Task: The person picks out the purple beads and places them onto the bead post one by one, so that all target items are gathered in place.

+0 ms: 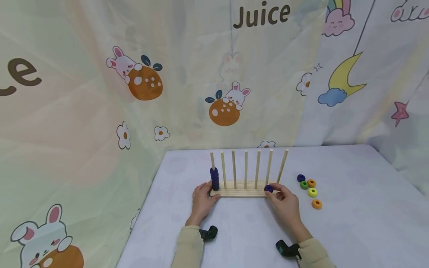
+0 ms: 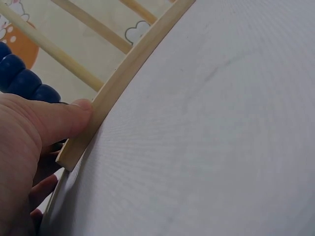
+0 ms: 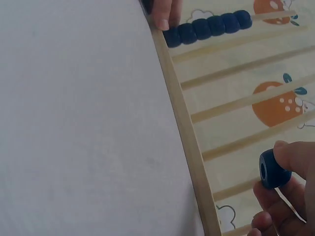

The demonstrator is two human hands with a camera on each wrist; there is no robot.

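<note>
A wooden peg stand (image 1: 242, 192) with several upright pegs stands on the table. Its leftmost peg carries a stack of several dark blue beads (image 1: 215, 180), the top of the peg rising above them. My left hand (image 1: 202, 201) grips the left end of the base, the thumb (image 2: 74, 117) on its front edge and the other fingers partly hidden behind. Between thumb and fingertips, my right hand (image 1: 286, 204) pinches one dark blue bead (image 3: 275, 169), its hole showing in the right wrist view. That bead is in front of the pegs near the stand's right end.
Right of the stand lie loose beads: a blue one (image 1: 301, 178), a green one (image 1: 304, 185), a yellow one (image 1: 312, 192) and two orange ones. The white-covered table (image 1: 248, 234) meets a printed cloth backdrop (image 1: 187, 93) behind. A black camera sits on each wrist.
</note>
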